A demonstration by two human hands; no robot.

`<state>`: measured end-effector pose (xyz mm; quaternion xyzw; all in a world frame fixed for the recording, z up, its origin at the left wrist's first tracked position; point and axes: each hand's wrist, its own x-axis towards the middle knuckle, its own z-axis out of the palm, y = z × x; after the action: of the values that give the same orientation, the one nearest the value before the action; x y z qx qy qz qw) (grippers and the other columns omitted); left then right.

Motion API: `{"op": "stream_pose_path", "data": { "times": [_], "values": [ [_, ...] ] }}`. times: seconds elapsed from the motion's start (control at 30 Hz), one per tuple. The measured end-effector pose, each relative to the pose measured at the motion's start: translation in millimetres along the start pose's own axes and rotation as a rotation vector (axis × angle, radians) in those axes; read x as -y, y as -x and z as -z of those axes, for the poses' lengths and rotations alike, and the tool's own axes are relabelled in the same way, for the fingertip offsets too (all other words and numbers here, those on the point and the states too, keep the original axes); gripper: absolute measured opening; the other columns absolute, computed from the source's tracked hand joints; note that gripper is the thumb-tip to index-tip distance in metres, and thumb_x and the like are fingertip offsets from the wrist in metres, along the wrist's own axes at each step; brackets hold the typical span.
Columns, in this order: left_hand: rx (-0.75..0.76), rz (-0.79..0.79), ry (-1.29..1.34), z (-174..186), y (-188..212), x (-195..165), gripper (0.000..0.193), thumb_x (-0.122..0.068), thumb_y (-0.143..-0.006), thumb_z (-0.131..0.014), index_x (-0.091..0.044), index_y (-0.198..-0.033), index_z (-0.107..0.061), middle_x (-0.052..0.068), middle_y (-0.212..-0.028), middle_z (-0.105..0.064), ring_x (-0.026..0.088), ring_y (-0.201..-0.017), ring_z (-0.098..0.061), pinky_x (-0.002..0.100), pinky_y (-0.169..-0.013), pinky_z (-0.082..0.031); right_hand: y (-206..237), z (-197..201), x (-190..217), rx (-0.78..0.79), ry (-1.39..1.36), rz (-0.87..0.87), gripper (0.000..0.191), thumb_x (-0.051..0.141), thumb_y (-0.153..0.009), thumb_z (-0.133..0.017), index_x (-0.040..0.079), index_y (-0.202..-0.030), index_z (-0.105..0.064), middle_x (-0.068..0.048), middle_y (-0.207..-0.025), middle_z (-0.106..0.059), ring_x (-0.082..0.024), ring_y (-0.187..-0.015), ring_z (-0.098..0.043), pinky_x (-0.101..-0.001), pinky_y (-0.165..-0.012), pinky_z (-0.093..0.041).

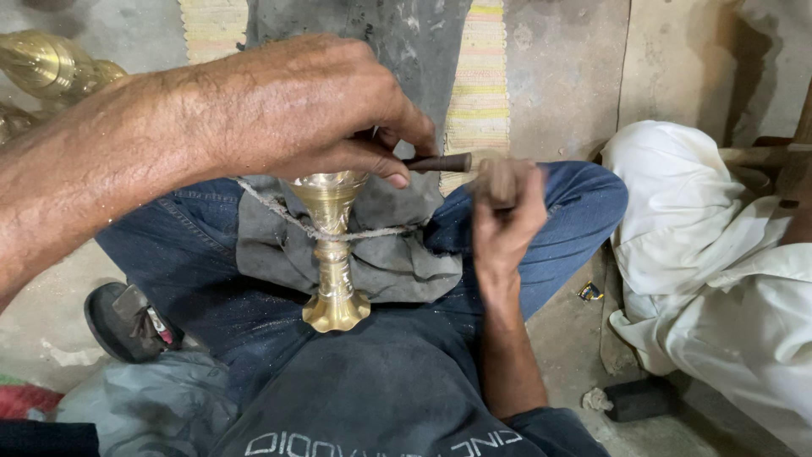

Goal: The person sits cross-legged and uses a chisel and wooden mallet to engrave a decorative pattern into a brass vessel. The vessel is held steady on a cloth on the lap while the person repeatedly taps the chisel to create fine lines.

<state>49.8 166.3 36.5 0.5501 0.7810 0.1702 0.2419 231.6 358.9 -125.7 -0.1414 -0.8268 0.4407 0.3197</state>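
A brass stand-shaped piece (332, 254) lies in my lap on a grey cloth (397, 254), its flared foot toward me, with a rope (372, 231) looped around its neck. My left hand (313, 106) covers its upper end and pinches a dark metal tool (440, 162) between thumb and fingers. My right hand (505, 211) is closed around the pale wooden handle end of the same tool, just right of the brass piece.
More brass parts (46, 68) lie at the upper left on the concrete floor. A striped mat (478, 76) lies ahead. A person in white clothing (710, 254) sits close on the right. A sandal (127, 322) is by my left knee.
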Motion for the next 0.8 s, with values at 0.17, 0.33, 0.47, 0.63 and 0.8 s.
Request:
{"op": "stream_pose_path", "data": {
  "times": [0.17,0.33,0.47,0.63,0.8],
  "values": [
    [0.05,0.033,0.025,3,0,-2,0.044,-0.033,-0.083,-0.073,-0.028,-0.127,-0.074,0.002,-0.087,-0.078,0.021,-0.082,-0.075,0.042,-0.077,-0.059,0,1,1,-0.096,-0.093,-0.149,0.019,0.007,-0.103,-0.075,0.001,-0.111,-0.059,-0.01,-0.099,-0.066,-0.019,-0.088,-0.063,-0.0337,-0.079,-0.053],
    [0.034,0.002,0.044,7,1,-5,0.044,-0.033,-0.082,-0.074,-0.029,-0.126,-0.075,0.001,-0.086,-0.079,0.021,-0.081,-0.075,0.042,-0.074,-0.058,2,0,1,-0.126,-0.168,-0.213,0.02,0.004,-0.1,-0.073,0.003,-0.115,-0.06,-0.007,-0.1,-0.065,-0.014,-0.089,-0.062,-0.0301,-0.077,-0.054],
    [0.077,0.017,0.034,9,2,-6,0.043,-0.035,-0.083,-0.073,-0.027,-0.125,-0.074,0.001,-0.087,-0.079,0.02,-0.082,-0.075,0.041,-0.076,-0.058,5,0,-3,-0.007,0.048,-0.109,0.023,0.001,-0.103,-0.075,0.0,-0.098,-0.053,-0.012,-0.092,-0.057,-0.02,-0.082,-0.053,-0.0319,-0.075,-0.047],
    [0.042,-0.023,0.083,8,3,-1,0.043,-0.035,-0.082,-0.073,-0.026,-0.124,-0.075,0.001,-0.089,-0.079,0.02,-0.083,-0.075,0.04,-0.075,-0.059,5,3,0,-0.111,-0.248,-0.375,0.013,0.005,-0.102,-0.072,0.003,-0.104,-0.06,-0.009,-0.09,-0.067,-0.017,-0.079,-0.064,-0.0313,-0.072,-0.052],
    [0.039,-0.037,0.072,7,4,1,0.045,-0.035,-0.082,-0.073,-0.027,-0.126,-0.075,0.001,-0.092,-0.08,0.021,-0.082,-0.075,0.041,-0.073,-0.059,-4,6,8,-0.071,-0.232,-0.16,0.016,0.004,-0.106,-0.071,-0.001,-0.111,-0.057,-0.01,-0.099,-0.065,-0.018,-0.089,-0.063,-0.0338,-0.083,-0.053]
  ]
}}
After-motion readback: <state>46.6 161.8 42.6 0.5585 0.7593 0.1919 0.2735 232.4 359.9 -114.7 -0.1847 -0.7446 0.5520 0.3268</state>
